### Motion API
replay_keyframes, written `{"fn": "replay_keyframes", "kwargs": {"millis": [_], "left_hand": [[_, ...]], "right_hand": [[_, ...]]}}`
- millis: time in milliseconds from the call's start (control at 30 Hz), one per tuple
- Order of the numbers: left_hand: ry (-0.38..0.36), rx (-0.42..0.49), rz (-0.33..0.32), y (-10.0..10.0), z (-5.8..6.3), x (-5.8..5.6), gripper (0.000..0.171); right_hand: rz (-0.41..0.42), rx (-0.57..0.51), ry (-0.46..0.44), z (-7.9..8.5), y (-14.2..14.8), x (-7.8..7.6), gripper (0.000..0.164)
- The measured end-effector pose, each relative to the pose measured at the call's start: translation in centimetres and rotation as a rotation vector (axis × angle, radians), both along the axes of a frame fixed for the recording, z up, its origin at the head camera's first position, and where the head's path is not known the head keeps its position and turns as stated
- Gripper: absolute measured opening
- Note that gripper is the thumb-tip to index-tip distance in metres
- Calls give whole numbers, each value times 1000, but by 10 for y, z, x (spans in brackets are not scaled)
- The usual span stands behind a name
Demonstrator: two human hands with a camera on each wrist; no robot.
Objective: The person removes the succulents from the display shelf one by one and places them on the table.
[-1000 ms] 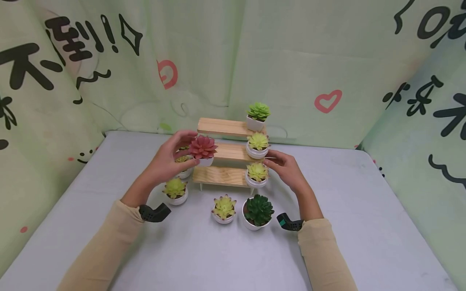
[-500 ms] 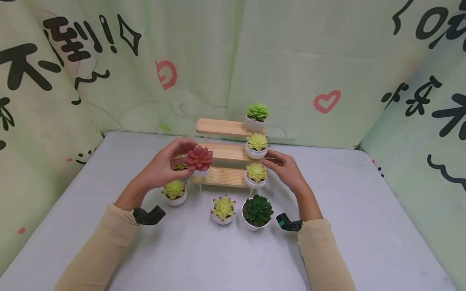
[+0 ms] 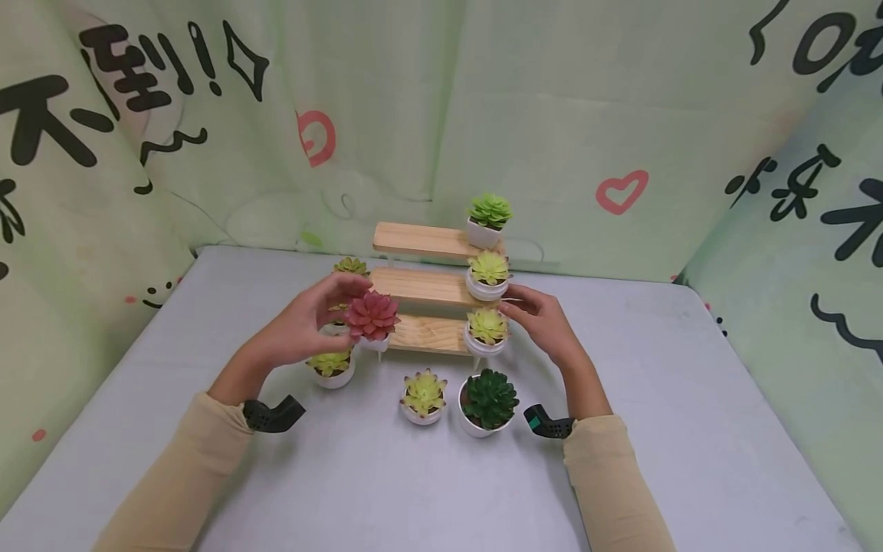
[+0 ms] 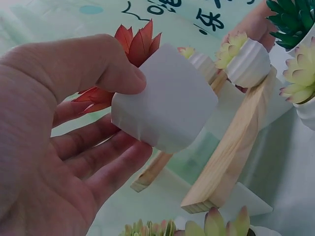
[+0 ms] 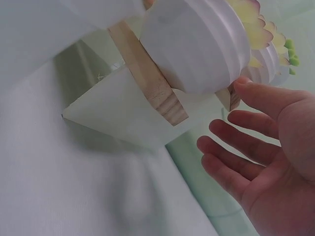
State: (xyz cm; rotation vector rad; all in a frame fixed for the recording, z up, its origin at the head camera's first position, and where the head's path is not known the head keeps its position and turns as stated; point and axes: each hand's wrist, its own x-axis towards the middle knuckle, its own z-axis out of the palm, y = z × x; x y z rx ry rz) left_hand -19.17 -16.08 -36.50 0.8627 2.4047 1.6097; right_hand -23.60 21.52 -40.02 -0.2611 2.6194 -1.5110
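Observation:
My left hand (image 3: 297,322) pinches a potted red succulent (image 3: 372,314) in front of the left end of a three-tier wooden plant stand (image 3: 421,286). In the left wrist view its thumb lies on the smooth white pot (image 4: 167,103), fingers on the other side. My right hand (image 3: 541,318) is at the stand's right end, fingers loosely spread. The right wrist view shows its thumb tip right by a ribbed white pot (image 5: 197,44). On the stand's right side sit a green succulent (image 3: 490,211) on top and yellow-green succulents (image 3: 489,268) on the middle and bottom tiers.
In front of the stand are a dark green succulent (image 3: 490,399) and a yellow-green succulent (image 3: 424,392). More potted succulents stand left of it, one near the front (image 3: 333,366) and others partly hidden behind the left hand. A printed curtain (image 3: 538,115) hangs behind the white table (image 3: 428,491).
My left hand has moved down and slightly left with the red succulent, from beside the upper tiers to near the bottom tier. The right hand has stayed in place.

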Motion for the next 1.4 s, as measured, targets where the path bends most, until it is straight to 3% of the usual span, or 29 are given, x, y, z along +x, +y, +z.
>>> {"fn": "replay_keyframes", "kwargs": {"millis": [667, 867, 1400], "left_hand": [[5, -41, -80, -3, -10, 9, 66], [35, -94, -93, 1, -12, 8, 65], [19, -238, -126, 9, -10, 12, 68]], "right_hand": [[-7, 13, -7, 0, -2, 0, 55], [-12, 9, -5, 2, -2, 0, 58], [-9, 1, -12, 1, -1, -1, 58]]}}
